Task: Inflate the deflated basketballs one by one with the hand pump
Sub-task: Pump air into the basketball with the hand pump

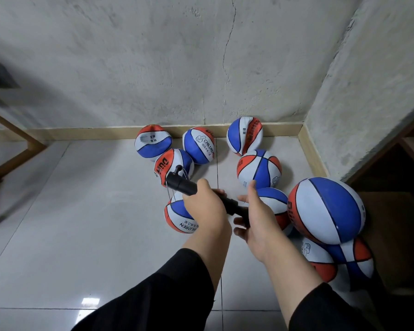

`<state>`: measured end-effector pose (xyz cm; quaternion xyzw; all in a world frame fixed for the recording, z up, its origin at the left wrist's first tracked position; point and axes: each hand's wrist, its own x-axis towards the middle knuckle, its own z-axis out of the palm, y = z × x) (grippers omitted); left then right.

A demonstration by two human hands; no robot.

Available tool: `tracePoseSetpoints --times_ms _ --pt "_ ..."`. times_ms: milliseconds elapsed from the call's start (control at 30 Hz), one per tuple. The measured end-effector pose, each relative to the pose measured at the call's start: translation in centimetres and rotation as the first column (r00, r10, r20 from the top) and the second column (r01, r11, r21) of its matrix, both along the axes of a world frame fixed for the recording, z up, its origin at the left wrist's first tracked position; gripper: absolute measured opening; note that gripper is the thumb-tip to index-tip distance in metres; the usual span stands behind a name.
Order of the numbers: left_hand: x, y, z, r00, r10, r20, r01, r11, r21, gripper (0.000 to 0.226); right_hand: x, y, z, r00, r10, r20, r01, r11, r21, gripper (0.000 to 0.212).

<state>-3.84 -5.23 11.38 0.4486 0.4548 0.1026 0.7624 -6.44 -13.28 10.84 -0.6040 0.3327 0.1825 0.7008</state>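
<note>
My left hand [204, 206] grips the barrel of a black hand pump [181, 183], held slantwise above the floor with its hose end up and to the left. My right hand [256, 218] holds the pump's handle end, fingers curled round it. Several red, white and blue basketballs lie on the tiled floor by the wall. Some are dented and flat, such as the ball [153, 142] at the back left and the one [245, 135] leaning on the wall. A big round ball [326, 212] sits at the right on top of other balls. One ball [179, 217] lies under my left hand.
A rough concrete wall [177, 68] with a beige skirting closes the corner behind the balls. Wooden shelving [406, 151] stands at the right, and a wooden frame [14, 151] at the left. Glossy white floor tiles [93, 223] stretch to the left and front.
</note>
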Motion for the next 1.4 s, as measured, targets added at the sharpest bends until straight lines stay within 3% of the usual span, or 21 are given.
tracePoseSetpoints --times_ms 100,300,433,567,700,767,867,1033,1167,1400 --pt "-0.1 -0.5 0.1 1.0 0.002 0.022 -0.001 1.0 -0.022 0.025 0.1 0.6 0.2 0.999 0.014 0.032 -0.011 0.997 -0.082 0.057" --pt "0.7 0.6 0.8 1.0 -0.026 0.011 0.026 0.998 -0.05 0.031 0.8 0.5 -0.4 0.988 -0.051 0.148 0.087 0.964 -0.252 0.06" --pt "1.5 2.6 0.7 1.0 0.003 0.001 -0.002 1.0 -0.018 0.032 0.6 -1.5 -0.8 0.982 -0.135 0.131 0.165 0.951 -0.26 0.06" --pt "1.5 2.3 0.3 1.0 0.014 0.012 -0.014 0.999 -0.033 0.034 0.5 -1.0 -1.5 0.985 -0.034 0.167 0.088 0.94 -0.33 0.056" --pt "0.7 0.6 0.3 0.998 0.034 0.056 -0.029 0.996 -0.086 0.037 0.4 0.8 -0.5 0.971 0.094 0.218 0.002 0.916 -0.402 0.073" --pt "0.3 0.0 0.3 0.997 0.03 0.067 -0.022 0.993 -0.117 0.042 0.4 1.3 0.4 0.96 0.156 0.231 -0.042 0.901 -0.432 0.065" --pt "0.2 -0.3 0.4 0.997 0.025 0.077 -0.013 0.987 -0.158 0.043 0.5 1.3 0.8 0.955 0.164 0.247 -0.034 0.889 -0.458 0.056" --pt "0.5 -0.1 1.3 0.998 -0.03 0.061 0.037 0.992 -0.12 0.029 0.6 -0.3 0.0 0.968 0.018 0.249 0.104 0.878 -0.467 0.062" --pt "1.5 2.5 0.4 1.0 0.025 0.013 -0.024 0.994 -0.102 0.017 0.4 -3.0 -1.0 0.974 -0.078 0.211 0.172 0.862 -0.476 0.062" --pt "0.5 0.8 -0.3 0.999 0.041 0.007 -0.039 0.991 -0.124 0.042 0.3 -1.4 -0.8 0.98 -0.03 0.198 0.119 0.88 -0.459 0.058"
